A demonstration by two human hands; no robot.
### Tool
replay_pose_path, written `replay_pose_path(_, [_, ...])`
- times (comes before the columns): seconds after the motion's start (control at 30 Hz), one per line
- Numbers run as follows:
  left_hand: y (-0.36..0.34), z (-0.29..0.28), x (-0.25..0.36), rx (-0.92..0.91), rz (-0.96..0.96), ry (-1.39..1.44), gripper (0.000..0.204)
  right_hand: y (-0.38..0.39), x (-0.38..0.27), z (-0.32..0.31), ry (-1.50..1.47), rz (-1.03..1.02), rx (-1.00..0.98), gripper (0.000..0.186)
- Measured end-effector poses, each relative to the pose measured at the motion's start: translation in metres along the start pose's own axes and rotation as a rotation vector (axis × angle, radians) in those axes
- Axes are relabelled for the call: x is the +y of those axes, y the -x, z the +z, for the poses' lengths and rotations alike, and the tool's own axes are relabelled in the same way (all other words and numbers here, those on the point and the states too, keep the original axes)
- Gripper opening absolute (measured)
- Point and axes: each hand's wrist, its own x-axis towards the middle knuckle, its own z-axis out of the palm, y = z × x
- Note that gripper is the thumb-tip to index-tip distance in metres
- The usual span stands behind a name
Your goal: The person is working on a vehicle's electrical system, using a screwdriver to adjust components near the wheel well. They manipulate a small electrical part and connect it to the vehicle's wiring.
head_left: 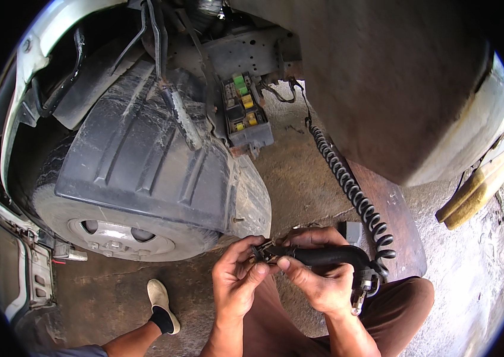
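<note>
In front of my lap my left hand (239,276) pinches a small dark piece with metal parts (268,250); its exact kind does not show. My right hand (321,282) grips a thick black curved tube-shaped piece (330,256), with thumb and fingertips at the end that meets the small piece. The fingers of both hands nearly touch and hide part of the join. Beside my right wrist hangs a metal fitting (363,289) with a shiny tip. A black coiled cable (347,178) comes down close to it from the vehicle's frame.
A wheel (118,238) under a dusty black mudguard (151,154) stands at the left. Behind my hands hangs an open fuse box (246,113) with green and yellow parts. A large grey panel (394,89) overhangs at the right. Another person's foot (162,306) is at the lower left.
</note>
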Motion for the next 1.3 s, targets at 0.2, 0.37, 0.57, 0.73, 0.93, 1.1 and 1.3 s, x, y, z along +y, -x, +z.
replay_pose_path(0.2, [0.002,-0.004,0.0,-0.02,0.074,-0.115,0.047,-0.001,0.011,0.001,0.057,-0.099,0.006,0.035])
replay_pose_path(0.37, [0.005,-0.001,0.001,-0.006,0.095,-0.146,0.048,0.0,0.011,0.001,0.103,-0.084,0.008,0.034])
replay_pose_path(0.57, [0.009,0.005,0.001,0.025,0.104,-0.155,0.049,-0.004,0.014,0.002,0.115,-0.137,0.017,0.033])
replay_pose_path(0.73, [0.009,0.008,0.002,0.047,0.099,-0.168,0.048,-0.001,0.018,0.003,0.054,-0.123,0.044,0.031])
replay_pose_path(0.93, [0.01,0.009,0.003,0.082,0.035,-0.159,0.055,0.0,0.018,0.001,0.087,-0.097,0.017,0.032])
replay_pose_path(1.1, [0.008,0.006,0.003,0.035,0.085,-0.162,0.048,0.0,0.019,0.001,0.1,-0.105,0.047,0.033])
replay_pose_path(1.3, [0.005,0.006,0.001,0.019,0.09,-0.173,0.046,-0.002,0.023,0.002,0.007,-0.019,0.104,0.031])
